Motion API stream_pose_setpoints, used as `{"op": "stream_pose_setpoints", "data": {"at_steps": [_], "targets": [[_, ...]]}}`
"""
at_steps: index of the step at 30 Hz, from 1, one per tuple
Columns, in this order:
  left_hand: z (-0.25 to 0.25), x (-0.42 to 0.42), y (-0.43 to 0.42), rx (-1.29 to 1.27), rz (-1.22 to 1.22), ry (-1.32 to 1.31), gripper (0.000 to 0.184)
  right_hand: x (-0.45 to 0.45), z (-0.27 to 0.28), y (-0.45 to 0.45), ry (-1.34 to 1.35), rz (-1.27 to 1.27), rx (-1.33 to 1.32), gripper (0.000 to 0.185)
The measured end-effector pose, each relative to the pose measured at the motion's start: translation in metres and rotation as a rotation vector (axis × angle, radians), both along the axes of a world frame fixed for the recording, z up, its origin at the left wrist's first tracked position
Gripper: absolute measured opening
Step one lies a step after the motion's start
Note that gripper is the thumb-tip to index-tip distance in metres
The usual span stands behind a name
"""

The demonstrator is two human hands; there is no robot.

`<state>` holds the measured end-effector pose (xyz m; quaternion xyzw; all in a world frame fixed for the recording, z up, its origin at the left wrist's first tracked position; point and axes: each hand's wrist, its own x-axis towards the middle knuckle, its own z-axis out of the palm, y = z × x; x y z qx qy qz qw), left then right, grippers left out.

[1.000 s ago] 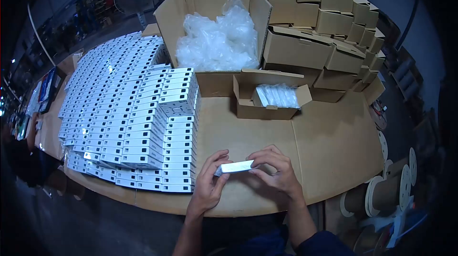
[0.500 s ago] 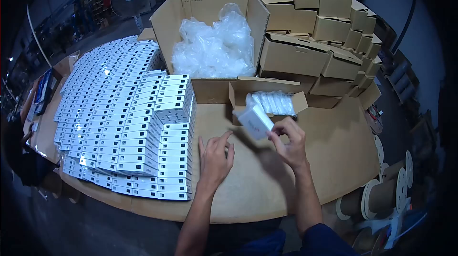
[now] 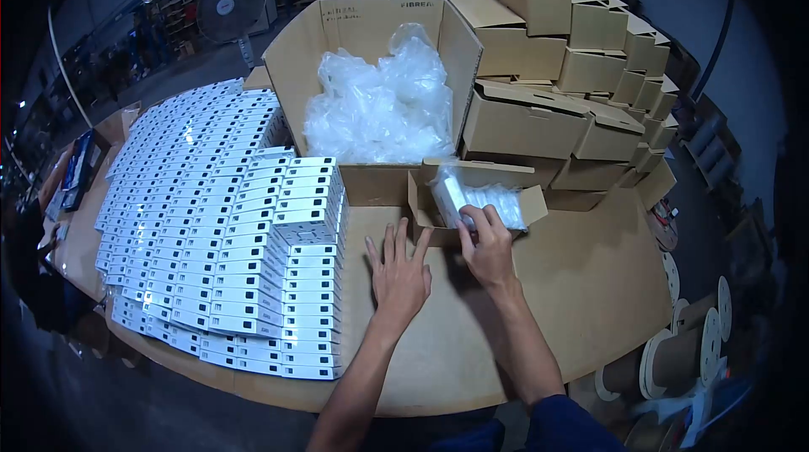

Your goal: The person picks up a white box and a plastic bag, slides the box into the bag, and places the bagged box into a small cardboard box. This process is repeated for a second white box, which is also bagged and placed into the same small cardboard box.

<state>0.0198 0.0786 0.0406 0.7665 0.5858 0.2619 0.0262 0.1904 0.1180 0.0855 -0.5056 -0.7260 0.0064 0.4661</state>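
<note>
My right hand (image 3: 489,243) pinches a white box in a clear plastic bag (image 3: 451,197) and holds it, tilted, at the left part of an open cardboard carton (image 3: 428,220). Beside it in that carton stands a row of several bagged boxes (image 3: 497,202). My left hand (image 3: 400,273) is spread out, palm down, with nothing in it. Its fingertips are near the carton's front left corner; I cannot tell whether they touch it. To the left of this hand rises a large stack of white boxes (image 3: 244,258) with small black squares on their ends.
Behind the carton a big open cardboard box (image 3: 291,48) holds crumpled clear plastic bags (image 3: 379,98). Closed brown cartons (image 3: 527,119) are piled at the back right. The cardboard-covered table (image 3: 581,283) has a curved front edge. Cable spools (image 3: 683,359) stand at the lower right.
My right hand has carried the bagged box forward to the carton's left part. My left hand has moved forward and right toward the carton, with its fingers spread wider. The view has tilted slightly up.
</note>
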Motion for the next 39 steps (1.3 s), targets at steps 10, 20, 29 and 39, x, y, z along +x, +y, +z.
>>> {"op": "stream_pose_setpoints", "data": {"at_steps": [10, 20, 29, 39], "targets": [[0.004, -0.005, 0.009, -0.036, -0.021, -0.043, 0.076, -0.013, -0.017, 0.021, -0.175, -0.202, -0.161, 0.010], [0.010, -0.009, 0.004, 0.063, 0.017, 0.072, 0.076, -0.016, -0.002, 0.004, -0.232, -0.234, -0.324, 0.019], [0.069, -0.063, -0.041, 0.240, 0.114, 0.003, 0.047, -0.051, 0.029, -0.032, -0.075, 0.227, -0.092, 0.056], [0.086, -0.122, -0.046, 0.153, 0.287, 0.071, 0.072, -0.139, 0.068, 0.003, -0.134, 0.590, -0.200, 0.071]]}}
